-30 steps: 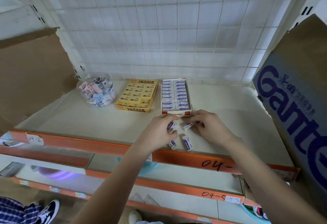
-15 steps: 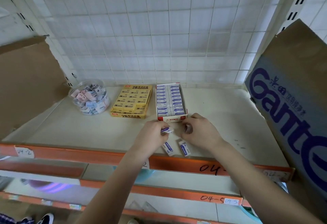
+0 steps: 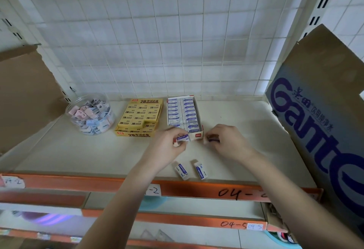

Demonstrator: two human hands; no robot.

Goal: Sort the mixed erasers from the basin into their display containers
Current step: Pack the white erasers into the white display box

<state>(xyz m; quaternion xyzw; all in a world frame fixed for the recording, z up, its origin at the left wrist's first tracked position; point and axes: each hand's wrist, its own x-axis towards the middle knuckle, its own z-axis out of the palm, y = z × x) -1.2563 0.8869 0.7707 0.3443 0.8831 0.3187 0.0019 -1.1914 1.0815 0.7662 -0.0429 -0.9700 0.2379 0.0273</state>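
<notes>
white cardboard display box (image 3: pixel 198 135): red-trimmed and open-topped, packed with rows of white erasers in blue sleeves, standing toward the back of the cream shelf (image 3: pixel 78 146).
left hand (image 3: pixel 166 147): just in front of the box's near left corner, thumb and fingertips pinching a white eraser with a blue sleeve (image 3: pixel 182 138), held level right at the box's front wall; i cannot tell if it touches.
right hand (image 3: pixel 229 142): just off the box's near right corner, fingers curled round a small dark-looking eraser (image 3: pixel 213 139), too blurred to read.
left loose eraser (image 3: pixel 181 170): white with a blue sleeve, flat on the shelf in front of the box, between the forearms.
right loose eraser (image 3: pixel 201 170): same kind, just beside the first, near the orange shelf rail (image 3: pixel 78 182).
yellow cardboard box (image 3: pixel 136 135): just left of the display box, filled with yellow-sleeved erasers.
clear round plastic tub (image 3: pixel 88 130): further left of the box, holding pink and pale blue erasers.
brown carton with blue lettering (image 3: pixel 325 120): well right of the box, leaning.
</notes>
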